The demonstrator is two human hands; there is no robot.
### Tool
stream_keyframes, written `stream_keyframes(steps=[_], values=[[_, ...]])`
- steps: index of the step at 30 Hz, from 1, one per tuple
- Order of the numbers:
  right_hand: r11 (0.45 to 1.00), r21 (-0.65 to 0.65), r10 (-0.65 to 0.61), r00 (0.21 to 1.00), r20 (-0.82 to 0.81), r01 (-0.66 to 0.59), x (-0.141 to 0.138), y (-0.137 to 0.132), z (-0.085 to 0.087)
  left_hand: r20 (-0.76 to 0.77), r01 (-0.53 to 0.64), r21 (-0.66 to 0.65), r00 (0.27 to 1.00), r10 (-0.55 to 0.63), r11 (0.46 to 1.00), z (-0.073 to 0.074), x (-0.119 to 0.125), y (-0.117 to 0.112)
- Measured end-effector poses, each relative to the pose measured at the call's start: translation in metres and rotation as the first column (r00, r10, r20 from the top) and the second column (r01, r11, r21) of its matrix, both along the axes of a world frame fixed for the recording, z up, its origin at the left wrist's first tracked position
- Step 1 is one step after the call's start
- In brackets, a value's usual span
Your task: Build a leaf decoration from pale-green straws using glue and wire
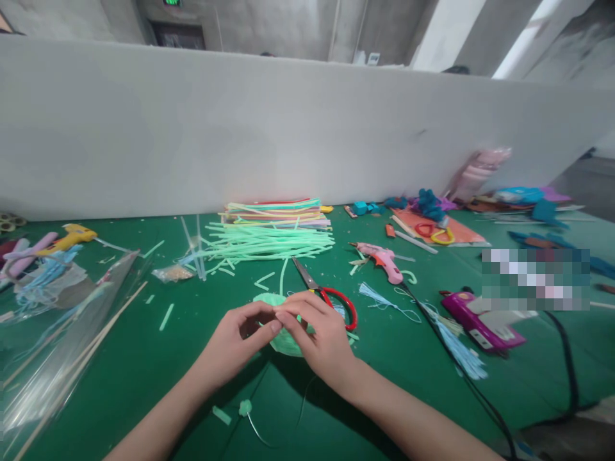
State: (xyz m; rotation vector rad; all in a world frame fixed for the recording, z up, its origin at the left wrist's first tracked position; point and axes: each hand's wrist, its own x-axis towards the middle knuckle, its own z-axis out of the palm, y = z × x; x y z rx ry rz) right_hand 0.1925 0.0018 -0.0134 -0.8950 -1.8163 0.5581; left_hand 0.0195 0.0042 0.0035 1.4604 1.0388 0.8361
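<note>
My left hand (243,337) and my right hand (323,333) meet at the fingertips in the middle of the table, thumbs and forefingers pinched together. What they pinch is hidden by the fingers. Right behind and under them is a rounded mint-green piece (287,344), partly covered by the hands. Scissors (339,296) with red handles lie just beyond my right hand, blades pointing away. Nearer to me lie a small green knotted flower-like bit (245,407) on a pale curved stem and a short green strip (221,415).
Behind the hands lies a pile of mint-green strips (269,242). A pink glue gun (384,261), blue tassels (456,349) and a purple device (483,323) with a cable are at right. Clear plastic sleeves (72,358) and a yellow glue gun (72,238) lie left. A white partition (288,128) stands behind.
</note>
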Motion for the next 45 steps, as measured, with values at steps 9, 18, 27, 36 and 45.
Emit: stream_keyframes(steps=[9,18,27,36,45], values=[[0.995,-0.074,-0.068,0.996,-0.064,0.063,-0.003,0.000,-0.003,-0.020,-0.107,0.010,0.994,0.107,0.994,-0.006,0.000,0.004],[0.954,-0.301,0.000,1.000,-0.024,-0.008,0.001,0.005,-0.002,-0.207,-0.130,0.163,0.965,0.163,0.978,-0.008,-0.001,0.002],[0.919,-0.391,0.087,0.995,0.057,-0.058,-0.001,0.003,-0.004,-0.170,-0.058,0.137,0.982,0.081,0.989,-0.004,-0.002,0.001],[0.925,-0.343,0.199,0.977,0.071,-0.163,-0.001,-0.003,0.002,0.014,0.026,-0.025,1.000,-0.026,0.999,0.003,-0.002,0.000],[0.864,-0.427,0.239,0.964,-0.119,-0.267,-0.003,-0.004,-0.001,0.135,0.066,-0.106,0.990,-0.051,0.992,0.004,0.000,-0.003]])
